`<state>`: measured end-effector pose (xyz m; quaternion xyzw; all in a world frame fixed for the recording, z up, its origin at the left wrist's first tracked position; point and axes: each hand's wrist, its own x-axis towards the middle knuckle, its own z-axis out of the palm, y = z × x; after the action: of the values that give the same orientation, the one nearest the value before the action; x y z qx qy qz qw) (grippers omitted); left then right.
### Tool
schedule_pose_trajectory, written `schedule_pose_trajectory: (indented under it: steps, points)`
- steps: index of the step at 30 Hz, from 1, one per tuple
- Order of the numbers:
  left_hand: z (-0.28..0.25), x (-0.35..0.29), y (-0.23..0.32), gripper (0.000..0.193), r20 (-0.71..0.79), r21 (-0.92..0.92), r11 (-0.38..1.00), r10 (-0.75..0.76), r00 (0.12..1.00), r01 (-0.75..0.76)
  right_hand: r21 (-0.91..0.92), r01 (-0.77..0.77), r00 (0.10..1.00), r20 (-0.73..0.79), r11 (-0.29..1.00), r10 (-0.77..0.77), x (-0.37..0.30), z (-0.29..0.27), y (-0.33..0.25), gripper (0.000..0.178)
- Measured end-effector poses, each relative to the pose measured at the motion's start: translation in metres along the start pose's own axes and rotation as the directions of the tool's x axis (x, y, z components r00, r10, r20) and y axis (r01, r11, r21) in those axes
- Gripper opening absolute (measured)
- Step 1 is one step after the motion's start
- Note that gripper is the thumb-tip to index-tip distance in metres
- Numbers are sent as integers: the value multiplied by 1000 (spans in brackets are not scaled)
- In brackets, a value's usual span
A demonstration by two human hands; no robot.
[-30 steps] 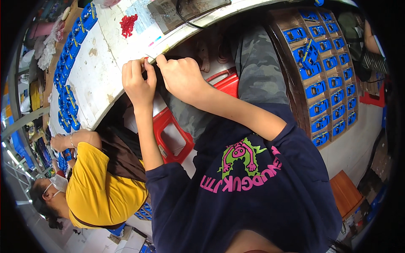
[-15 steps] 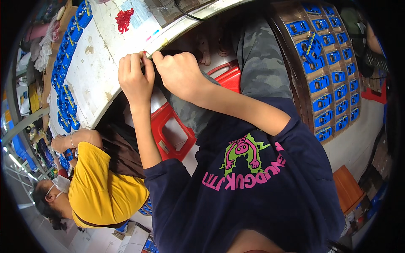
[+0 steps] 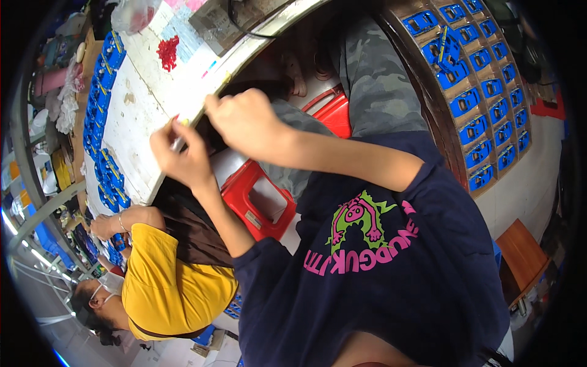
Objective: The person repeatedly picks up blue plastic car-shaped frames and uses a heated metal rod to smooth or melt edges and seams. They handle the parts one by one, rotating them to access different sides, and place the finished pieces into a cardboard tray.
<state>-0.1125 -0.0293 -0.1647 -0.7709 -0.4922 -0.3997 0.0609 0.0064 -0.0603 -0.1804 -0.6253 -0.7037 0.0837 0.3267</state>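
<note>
My left hand (image 3: 183,156) is closed at the edge of the white table (image 3: 131,113). A small part (image 3: 184,122) with red and yellow on it shows at its fingertips, and something silvery shows inside the curled fingers; its kind is too small to tell. My right hand (image 3: 247,119) is apart from it, to the right, above my lap by the table edge. Its fingers are curled in, slightly blurred, and what they hold, if anything, is hidden. On the table beyond both hands lies a heap of small red pieces (image 3: 167,54).
Blue car-shaped pieces (image 3: 101,98) line the table's far left side. A divided tray (image 3: 449,110) of similar blue pieces stands at right, one stacked on top. A cardboard box (image 3: 223,27) sits at the back. Red stools (image 3: 260,202) and a co-worker in yellow (image 3: 162,287) are close by.
My hands have drawn apart: the left moved left and down, turning over the table edge, and the right moved slightly down. The view has shifted a little.
</note>
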Motion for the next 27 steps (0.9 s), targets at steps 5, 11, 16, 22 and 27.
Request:
schedule_pose_trajectory:
  steps: [5,11,16,22,27]
  points:
    - [-40,-6,11,4,-229,-9,990,-142,963,143,-39,125,986,-101,991,-129,62,34,-46,18]
    - [-56,-22,28,7,-231,-57,980,-198,953,190,67,206,978,-35,976,-204,10,23,-36,52]
    - [-52,-26,42,6,-219,-193,975,-153,964,111,180,280,958,-119,943,-261,-99,-27,69,18]
    - [-31,-12,81,4,-262,-352,931,0,965,-96,-355,-55,776,-603,933,-184,-20,-162,216,27]
    - [-18,12,120,10,-276,-436,861,149,950,-261,-482,-397,769,-640,781,-3,33,-207,319,61]
